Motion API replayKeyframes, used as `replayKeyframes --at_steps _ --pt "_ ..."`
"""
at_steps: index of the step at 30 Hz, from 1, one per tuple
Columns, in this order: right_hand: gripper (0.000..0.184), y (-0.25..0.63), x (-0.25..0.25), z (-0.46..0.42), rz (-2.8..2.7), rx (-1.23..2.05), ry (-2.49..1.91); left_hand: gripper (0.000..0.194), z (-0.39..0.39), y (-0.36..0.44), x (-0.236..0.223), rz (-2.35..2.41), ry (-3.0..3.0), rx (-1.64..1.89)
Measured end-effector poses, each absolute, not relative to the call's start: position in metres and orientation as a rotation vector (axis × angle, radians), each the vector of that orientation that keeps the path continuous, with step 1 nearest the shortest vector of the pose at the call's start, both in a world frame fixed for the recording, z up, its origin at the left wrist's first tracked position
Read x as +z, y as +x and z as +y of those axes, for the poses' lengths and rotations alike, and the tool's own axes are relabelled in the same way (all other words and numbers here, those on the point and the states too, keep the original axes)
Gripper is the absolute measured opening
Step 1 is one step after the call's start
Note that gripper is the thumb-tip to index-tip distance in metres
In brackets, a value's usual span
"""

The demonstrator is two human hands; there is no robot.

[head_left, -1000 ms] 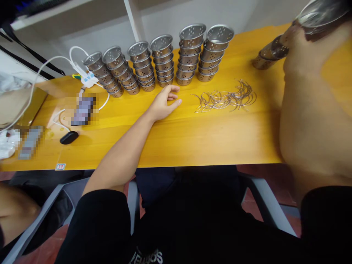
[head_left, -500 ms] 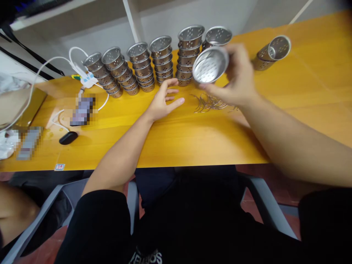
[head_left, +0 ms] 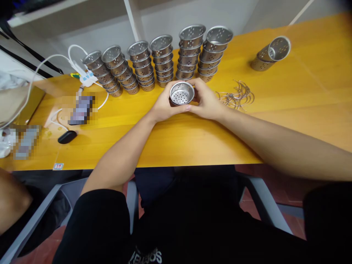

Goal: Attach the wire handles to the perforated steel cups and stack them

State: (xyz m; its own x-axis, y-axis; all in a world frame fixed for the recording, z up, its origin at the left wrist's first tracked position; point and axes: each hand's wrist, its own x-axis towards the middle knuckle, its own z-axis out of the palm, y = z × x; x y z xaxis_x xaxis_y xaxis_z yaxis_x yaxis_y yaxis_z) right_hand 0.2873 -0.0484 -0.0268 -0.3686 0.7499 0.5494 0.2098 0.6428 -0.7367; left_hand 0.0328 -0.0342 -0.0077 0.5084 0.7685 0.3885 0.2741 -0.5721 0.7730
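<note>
A small perforated metal cup stands mouth-up on the yellow table, held between both hands. My left hand wraps its left side and my right hand grips its right side. Just behind the hands stand several stacks of the same metal cups in a row. A pile of curved wire handles lies on the table right of my right hand.
A short stack of cups lies on its side at the far right. At the left are a white power strip with cables, a phone, a black oval object and another person's arm.
My right hand brought one cup in from the right and set it down in front of the stacks. My left hand closed round it from the other side.
</note>
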Motion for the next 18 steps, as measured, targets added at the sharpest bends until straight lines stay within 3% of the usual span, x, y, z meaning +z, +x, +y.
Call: replayKeyframes --at_steps 9,18 --pt "0.109 0.284 -0.03 -0.05 -1.897 0.885 -0.646 0.116 -0.025 0.027 -0.02 0.832 1.999 1.03" --pt "0.14 0.291 -0.03 -0.047 -2.025 0.74 -0.68 0.113 -0.021 0.024 -0.016 0.884 2.01 1.092"
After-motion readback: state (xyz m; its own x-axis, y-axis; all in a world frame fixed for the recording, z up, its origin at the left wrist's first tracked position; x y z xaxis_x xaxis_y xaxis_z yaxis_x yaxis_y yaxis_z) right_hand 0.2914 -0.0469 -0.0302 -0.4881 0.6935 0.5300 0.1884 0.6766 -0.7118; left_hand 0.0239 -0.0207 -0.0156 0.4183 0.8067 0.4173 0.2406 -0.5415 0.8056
